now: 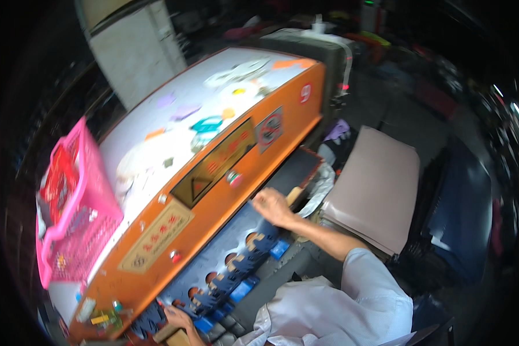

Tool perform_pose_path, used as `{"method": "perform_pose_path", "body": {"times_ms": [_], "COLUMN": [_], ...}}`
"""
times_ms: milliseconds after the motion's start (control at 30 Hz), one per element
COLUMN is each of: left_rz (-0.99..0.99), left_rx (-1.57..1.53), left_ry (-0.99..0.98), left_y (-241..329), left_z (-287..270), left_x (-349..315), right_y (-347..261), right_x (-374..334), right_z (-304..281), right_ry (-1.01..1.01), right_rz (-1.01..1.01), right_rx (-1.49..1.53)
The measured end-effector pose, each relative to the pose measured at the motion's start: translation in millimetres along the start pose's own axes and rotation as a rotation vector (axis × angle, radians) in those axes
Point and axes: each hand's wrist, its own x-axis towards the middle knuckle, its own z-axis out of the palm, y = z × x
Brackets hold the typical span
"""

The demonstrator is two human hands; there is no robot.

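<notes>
A dark blue sheet (pixel 213 252) with a row of ragged cut-outs lies along the front of an orange machine (pixel 155 242). Brown shows through several of the holes. At the far right end of the sheet is my right hand (pixel 273 206), its fingers curled closed near the edge; what they hold, if anything, is hidden. Down at the lower left, my left hand (pixel 177 319) is beside the sheet's near end and a wooden block (pixel 179 337). Its fingers are blurred and partly cut off from sight. Blue blocks (pixel 244 289) show below the sheet's near edge.
Scraps and coloured cut pieces (pixel 206 125) lie on the machine's white top, with a pink basket (pixel 86 225) at its left. Red buttons (pixel 175 255) sit on the orange front. A stack of greyish sheets (pixel 378 187) and dark blue sheets (pixel 458 207) stand at right.
</notes>
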Motion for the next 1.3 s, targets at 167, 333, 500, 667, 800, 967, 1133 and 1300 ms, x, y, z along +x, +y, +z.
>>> {"method": "perform_pose_path", "body": {"times_ms": [167, 333, 500, 667, 800, 967, 1133, 1300], "left_rz": [-0.108, -0.133, -0.186, -0.161, -0.147, 0.033, 0.241, 0.387], "left_rx": [0.271, 0.379, 0.398, 0.288, 0.334, 0.330, 0.240, 0.136], "left_ry": [-0.022, 0.007, -0.121, -0.081, -0.080, -0.015, -0.106, -0.407], "left_y": [-10, -29, -49, -70, -62, 2, 109, 196], "left_z": [-4, 12, 25, 29, 24, -8, -37, -17], "left_x": [15, 29, 42, 36, 11, -38, -96, -144], "right_y": [22, 34, 38, 37, 47, 58, 54, 35], "right_x": [-53, -74, -72, -73, -103, -168, -201, -149], "right_z": [23, 67, 72, 69, 60, 34, -15, -14], "right_ry": [-0.216, -0.171, -0.189, -0.232, -0.186, -0.081, -0.138, -0.243], "right_rz": [0.190, 0.185, 0.163, 0.213, 0.173, 0.099, 0.238, 0.155], "right_rx": [-0.153, -0.206, -0.265, -0.247, -0.241, -0.212, -0.074, -0.160]}}
